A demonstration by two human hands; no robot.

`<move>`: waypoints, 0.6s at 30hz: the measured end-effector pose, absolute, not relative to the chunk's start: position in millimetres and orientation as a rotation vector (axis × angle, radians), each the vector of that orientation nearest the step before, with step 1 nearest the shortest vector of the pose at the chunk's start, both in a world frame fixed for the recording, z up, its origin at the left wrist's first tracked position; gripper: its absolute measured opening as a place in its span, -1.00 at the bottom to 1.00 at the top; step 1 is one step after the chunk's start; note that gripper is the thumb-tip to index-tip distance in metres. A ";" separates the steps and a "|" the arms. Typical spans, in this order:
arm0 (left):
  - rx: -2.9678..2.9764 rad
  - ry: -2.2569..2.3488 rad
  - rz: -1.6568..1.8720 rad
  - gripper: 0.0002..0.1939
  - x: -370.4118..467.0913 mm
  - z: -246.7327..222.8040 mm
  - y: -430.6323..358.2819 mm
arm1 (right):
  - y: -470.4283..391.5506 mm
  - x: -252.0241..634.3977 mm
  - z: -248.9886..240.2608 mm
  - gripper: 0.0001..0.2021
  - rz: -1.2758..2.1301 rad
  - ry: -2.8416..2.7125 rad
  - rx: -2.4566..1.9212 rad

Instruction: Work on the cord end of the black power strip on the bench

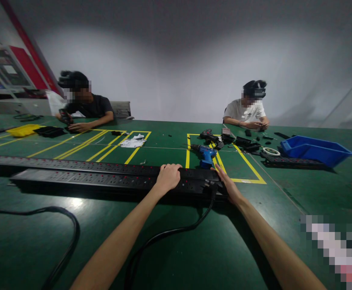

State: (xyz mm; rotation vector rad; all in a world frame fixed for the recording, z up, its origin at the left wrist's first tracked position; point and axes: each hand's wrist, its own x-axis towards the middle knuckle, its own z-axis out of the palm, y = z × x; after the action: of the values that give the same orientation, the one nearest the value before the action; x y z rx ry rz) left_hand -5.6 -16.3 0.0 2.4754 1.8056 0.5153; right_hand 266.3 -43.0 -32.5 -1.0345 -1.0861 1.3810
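Two long black power strips (97, 180) with rows of sockets and small red marks lie side by side across the green table. My left hand (169, 176) is closed over the top of the strips near their right part, its fingers wrapped over the far edge. At the strips' right end, my right hand (226, 182) rests against the end with its fingers stretched out. A black plug and cable (190, 226) lie by the near strip's right end, the cable curving toward me between my forearms. The strips' undersides are hidden.
Beyond the strips lie a blue drill (205, 154), white papers (133, 141) and a yellow tray (23, 130). A blue bin (315, 148) stands at the right. Another black cable (73, 225) curves at the left. Two people sit across the green table (284, 209).
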 end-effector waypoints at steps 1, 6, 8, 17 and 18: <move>2.473 1.805 0.514 -0.58 -5.7 0.2 -16.6 | -42.3 265.3 -33.8 -0.41 1.362 -1.073 -1.037; 2.445 1.774 0.590 -0.55 -7.7 1.2 -17.6 | -41.9 261.8 -37.4 -0.48 1.283 -1.007 -1.045; 2.429 1.761 0.694 -0.53 -8.3 2.8 -18.2 | -42.5 262.1 -37.7 -0.50 1.277 -1.005 -1.038; 2.703 1.122 0.833 -0.52 27.4 23.3 -57.4 | -34.9 268.2 -56.1 -0.52 0.966 -0.936 -1.128; 2.762 1.005 0.814 -0.46 36.3 23.1 -66.1 | -35.3 269.4 -58.3 -0.53 0.944 -0.922 -1.141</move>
State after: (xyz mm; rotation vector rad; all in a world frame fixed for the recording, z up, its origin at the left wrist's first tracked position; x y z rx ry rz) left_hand 36.3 -66.1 23.1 2.7624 1.0054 0.8138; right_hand 269.4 -35.3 -58.3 -1.1414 -0.9225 0.9436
